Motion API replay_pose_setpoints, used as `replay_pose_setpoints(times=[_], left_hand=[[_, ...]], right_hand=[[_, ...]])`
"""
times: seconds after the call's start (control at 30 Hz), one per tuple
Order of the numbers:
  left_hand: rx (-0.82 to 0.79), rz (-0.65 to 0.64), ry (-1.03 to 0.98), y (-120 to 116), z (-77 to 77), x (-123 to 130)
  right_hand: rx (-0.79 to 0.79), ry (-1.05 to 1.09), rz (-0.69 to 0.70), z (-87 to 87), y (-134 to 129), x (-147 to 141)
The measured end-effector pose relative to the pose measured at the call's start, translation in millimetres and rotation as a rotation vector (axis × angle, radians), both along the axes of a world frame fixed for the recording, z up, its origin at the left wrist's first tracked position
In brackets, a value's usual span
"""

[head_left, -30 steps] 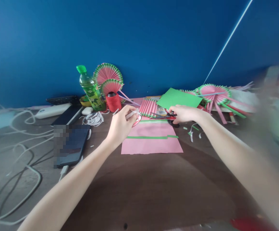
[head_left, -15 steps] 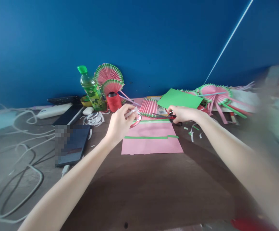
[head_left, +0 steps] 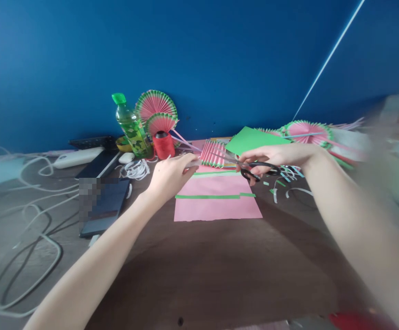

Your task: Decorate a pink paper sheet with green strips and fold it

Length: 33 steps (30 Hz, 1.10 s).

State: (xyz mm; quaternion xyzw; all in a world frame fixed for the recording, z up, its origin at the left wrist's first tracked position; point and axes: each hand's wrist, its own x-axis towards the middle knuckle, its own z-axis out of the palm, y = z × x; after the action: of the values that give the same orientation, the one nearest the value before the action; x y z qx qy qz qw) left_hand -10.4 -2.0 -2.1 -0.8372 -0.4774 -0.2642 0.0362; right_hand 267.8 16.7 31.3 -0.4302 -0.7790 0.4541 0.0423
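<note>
The left hand (head_left: 172, 174) is holding its fingertips drawn together at a small, pale, clear-looking piece (head_left: 194, 163), too indistinct to name; whether it is gripping firmly, I cannot tell. The right hand (head_left: 268, 156) is holding black-handled metal scissors (head_left: 254, 164), their blades pointing left.

From the left, a flat dark rectangular device (head_left: 108, 206) is lying on the dark brown wooden tabletop (head_left: 202, 261), near a coil of white cable (head_left: 135, 168). A green-capped plastic bottle (head_left: 130, 130) is standing beside a round pink-and-green pleated paper fan (head_left: 156, 107) and a red thread spool (head_left: 164, 147). Between and below the hands, a pink paper sheet (head_left: 216, 210) with narrow green strips is lying flat. Behind it, a pink accordion-folded paper piece with green edges (head_left: 213, 153) is resting where the blades are crossing in view; contact is unclear. A plain green paper sheet (head_left: 249, 141) is lying behind the right hand, with paper scraps (head_left: 275, 196) to the near right.

The step in hand is seemingly readying the scissors; the next move is probably calling for a steadier grip on their handles.
</note>
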Motion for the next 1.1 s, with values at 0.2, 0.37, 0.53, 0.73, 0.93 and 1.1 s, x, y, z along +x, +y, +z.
replay_pose_setpoints(times=[0.2, 0.37, 0.53, 0.73, 0.93, 1.1], left_hand=[[-0.098, -0.079, 0.031, -1, 1.2, -1], [-0.137, -0.104, 0.070, -1, 2.3, 0], [-0.123, -0.118, 0.130, -1, 2.8, -1], [-0.145, -0.161, 0.217, -2, 4.1, 1], [-0.116, -0.157, 0.292, -3, 3.5, 2], [-0.129, -0.152, 0.303, -2, 2.3, 2]], right_hand=[[0.097, -0.187, 0.114, -4.3, 1, -5], [-0.009, -0.115, 0.184, -3.3, -2, -13], [-0.074, -0.087, 0.211, -1.6, -4, -17], [-0.116, -0.108, 0.249, -3.3, -2, -20], [-0.114, -0.136, 0.302, -6.4, 2, -21], [-0.091, -0.136, 0.304, -5.5, 1, -22]])
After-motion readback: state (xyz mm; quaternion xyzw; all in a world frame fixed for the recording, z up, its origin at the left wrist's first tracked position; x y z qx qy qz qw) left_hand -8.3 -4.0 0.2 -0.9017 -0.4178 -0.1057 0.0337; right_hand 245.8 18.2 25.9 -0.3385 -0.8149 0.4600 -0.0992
